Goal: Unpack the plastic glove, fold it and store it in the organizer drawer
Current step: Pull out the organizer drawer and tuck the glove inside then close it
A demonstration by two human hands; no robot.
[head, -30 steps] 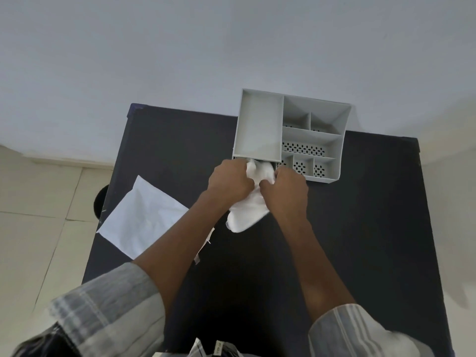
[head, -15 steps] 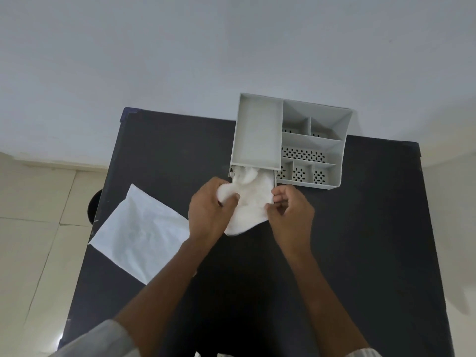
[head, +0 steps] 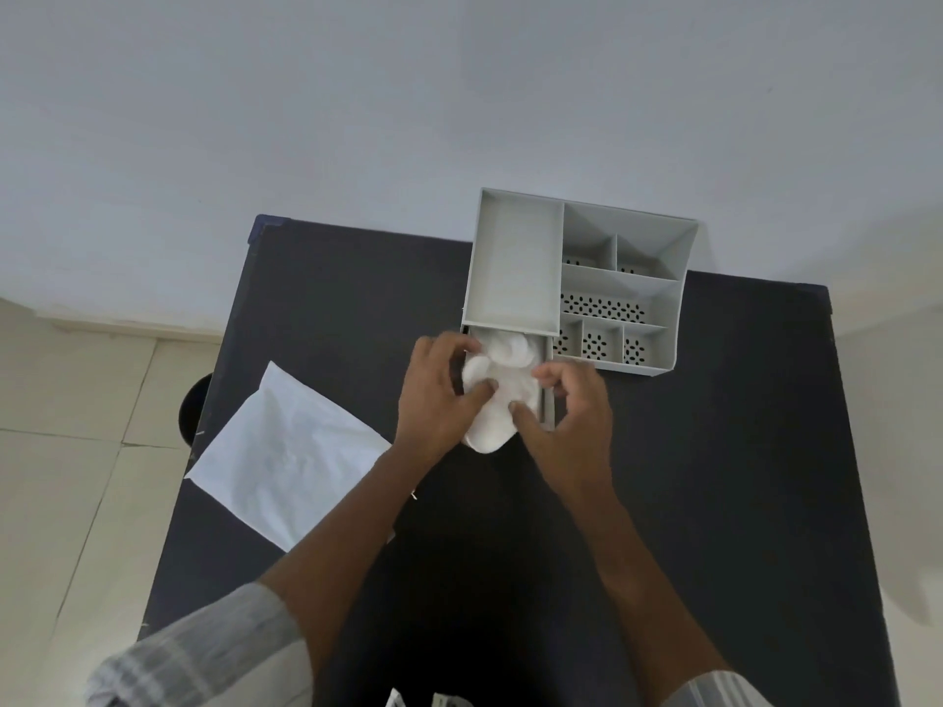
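A crumpled white plastic glove lies bunched in the pulled-out drawer at the front left of the grey organizer. The glove's lower end hangs over the drawer's front toward me. My left hand presses on the glove's left side with thumb and fingers. My right hand touches the glove's right side, its thumb on the lower part and its fingers curled near the drawer's right wall.
The organizer stands at the far edge of a black table, against a pale wall. A flat white wrapper lies at the table's left edge. A dark round object sits on the tiled floor to the left.
The drawer has come out toward me and the glove now sits inside it. Both hands have moved apart, from bunching the glove together to pressing it down from either side.
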